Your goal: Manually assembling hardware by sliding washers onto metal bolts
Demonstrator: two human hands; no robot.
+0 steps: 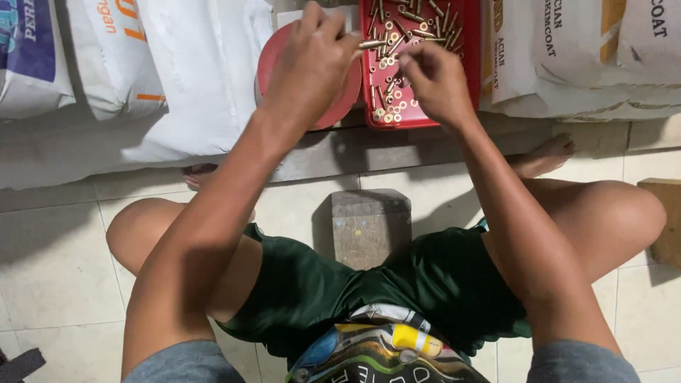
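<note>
Over the red tray [471, 42], the left hand [312, 64] pinches a brass bolt [372, 44]; the right hand [434, 79] is curled.

tray [469, 42] of bolts [415, 32] sits right of the lid [340, 106], between sacks [206, 71].

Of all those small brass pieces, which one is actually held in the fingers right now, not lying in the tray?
The long brass pin pinched by the left hand, over the red plastic tray's left edge. The rest lie loose inside.
</note>
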